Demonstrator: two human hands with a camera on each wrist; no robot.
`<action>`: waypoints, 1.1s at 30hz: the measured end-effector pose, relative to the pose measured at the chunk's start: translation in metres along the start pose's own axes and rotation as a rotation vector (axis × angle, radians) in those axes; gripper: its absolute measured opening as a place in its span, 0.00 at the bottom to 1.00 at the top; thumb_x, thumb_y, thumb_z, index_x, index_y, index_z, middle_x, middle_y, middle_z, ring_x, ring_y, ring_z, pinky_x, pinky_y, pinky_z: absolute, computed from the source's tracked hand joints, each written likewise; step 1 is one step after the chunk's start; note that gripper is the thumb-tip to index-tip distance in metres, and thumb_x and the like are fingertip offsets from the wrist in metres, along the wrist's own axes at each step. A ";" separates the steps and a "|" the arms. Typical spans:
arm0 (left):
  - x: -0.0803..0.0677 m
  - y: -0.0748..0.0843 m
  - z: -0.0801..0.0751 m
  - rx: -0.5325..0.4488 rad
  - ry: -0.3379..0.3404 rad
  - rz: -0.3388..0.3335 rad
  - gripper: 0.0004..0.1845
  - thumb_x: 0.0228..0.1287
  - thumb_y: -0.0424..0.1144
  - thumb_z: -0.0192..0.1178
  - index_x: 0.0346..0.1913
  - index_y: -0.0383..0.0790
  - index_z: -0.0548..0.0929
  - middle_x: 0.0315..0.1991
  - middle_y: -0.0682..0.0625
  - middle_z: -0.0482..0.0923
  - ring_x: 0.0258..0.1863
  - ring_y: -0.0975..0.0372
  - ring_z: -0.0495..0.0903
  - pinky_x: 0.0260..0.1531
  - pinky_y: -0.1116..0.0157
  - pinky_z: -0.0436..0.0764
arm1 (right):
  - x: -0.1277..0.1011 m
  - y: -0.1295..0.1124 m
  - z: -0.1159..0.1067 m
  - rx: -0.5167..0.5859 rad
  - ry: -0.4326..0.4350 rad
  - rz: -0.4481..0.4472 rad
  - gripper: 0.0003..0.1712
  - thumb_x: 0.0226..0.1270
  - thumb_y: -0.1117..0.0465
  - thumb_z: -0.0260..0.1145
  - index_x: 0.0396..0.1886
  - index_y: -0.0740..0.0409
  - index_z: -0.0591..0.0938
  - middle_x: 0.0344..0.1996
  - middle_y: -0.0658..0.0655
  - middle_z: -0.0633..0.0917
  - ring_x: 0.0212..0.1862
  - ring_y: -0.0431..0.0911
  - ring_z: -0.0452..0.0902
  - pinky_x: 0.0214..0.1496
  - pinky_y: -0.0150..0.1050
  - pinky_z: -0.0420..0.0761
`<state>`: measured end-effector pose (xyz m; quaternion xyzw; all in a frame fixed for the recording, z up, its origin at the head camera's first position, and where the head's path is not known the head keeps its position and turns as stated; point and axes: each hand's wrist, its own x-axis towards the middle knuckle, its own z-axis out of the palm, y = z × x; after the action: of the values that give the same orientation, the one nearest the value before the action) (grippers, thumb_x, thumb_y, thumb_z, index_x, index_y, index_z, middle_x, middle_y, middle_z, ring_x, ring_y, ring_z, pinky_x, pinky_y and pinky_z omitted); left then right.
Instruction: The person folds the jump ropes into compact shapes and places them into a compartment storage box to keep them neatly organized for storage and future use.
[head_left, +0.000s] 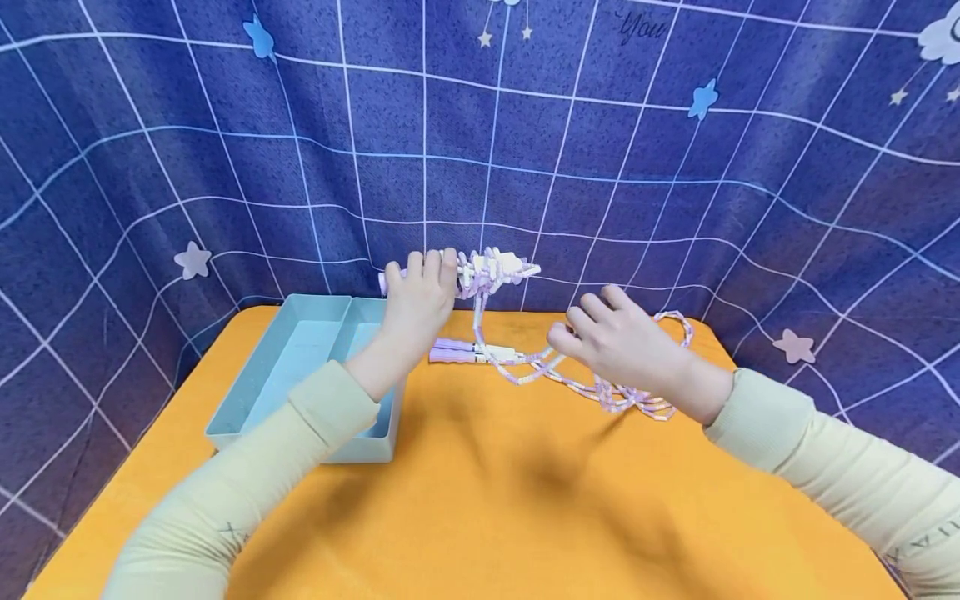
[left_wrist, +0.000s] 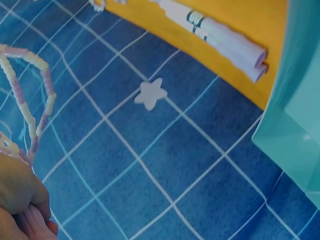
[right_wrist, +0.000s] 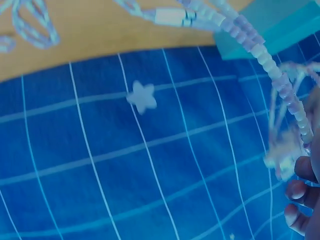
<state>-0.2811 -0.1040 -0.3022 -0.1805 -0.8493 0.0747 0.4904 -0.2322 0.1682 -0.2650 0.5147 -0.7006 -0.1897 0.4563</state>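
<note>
My left hand (head_left: pixel 420 292) is raised above the table and grips the lilac handles of a beaded jump rope (head_left: pixel 491 273), whose purple and white beads are wound in a bundle beyond the fingers. From that bundle a strand hangs down and runs across to my right hand (head_left: pixel 618 337). The right fingers (right_wrist: pixel 296 190) are curled and hold the beaded strand (right_wrist: pixel 285 92). Beneath the hands, a second pair of lilac and white handles (head_left: pixel 471 352) lies on the table. Beaded rope loops (head_left: pixel 633 402) lie under and behind the right hand; which rope each loop belongs to I cannot tell.
A light blue divided tray (head_left: pixel 247 387) stands at the left of the orange table (head_left: pixel 480 517), partly behind the left forearm. A dark blue curtain (head_left: pixel 450 192) with white grid lines and stars hangs along the table's back edge and both sides.
</note>
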 end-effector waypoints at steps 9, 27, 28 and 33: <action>-0.017 0.020 0.010 0.001 -0.018 0.095 0.13 0.69 0.35 0.38 0.52 0.35 0.65 0.34 0.44 0.71 0.32 0.51 0.71 0.26 0.56 0.67 | 0.020 0.026 -0.026 -0.078 0.018 -0.043 0.08 0.66 0.68 0.43 0.34 0.59 0.70 0.20 0.55 0.70 0.22 0.51 0.63 0.28 0.43 0.62; -0.026 0.054 0.002 -0.069 -0.001 0.332 0.14 0.69 0.34 0.35 0.51 0.38 0.70 0.33 0.47 0.71 0.32 0.54 0.69 0.29 0.57 0.67 | 0.056 0.057 -0.044 -0.172 0.052 -0.073 0.13 0.72 0.64 0.43 0.30 0.64 0.71 0.17 0.55 0.67 0.22 0.51 0.64 0.30 0.44 0.64; -0.026 0.055 0.001 -0.079 -0.002 0.341 0.15 0.69 0.34 0.35 0.51 0.39 0.70 0.33 0.47 0.71 0.32 0.54 0.69 0.29 0.57 0.67 | 0.058 0.059 -0.044 -0.184 0.032 -0.071 0.13 0.72 0.64 0.43 0.28 0.64 0.70 0.17 0.55 0.67 0.22 0.51 0.63 0.30 0.44 0.64; -0.027 0.061 -0.004 -0.084 -0.007 0.404 0.15 0.70 0.34 0.36 0.51 0.40 0.72 0.36 0.48 0.73 0.33 0.55 0.71 0.30 0.59 0.68 | 0.065 0.068 -0.043 -0.211 -0.020 -0.045 0.17 0.72 0.66 0.42 0.20 0.62 0.65 0.15 0.54 0.62 0.22 0.51 0.61 0.31 0.45 0.63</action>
<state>-0.2515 -0.0585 -0.3403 -0.3673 -0.8000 0.1365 0.4544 -0.2375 0.1460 -0.1639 0.4774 -0.6697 -0.2777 0.4965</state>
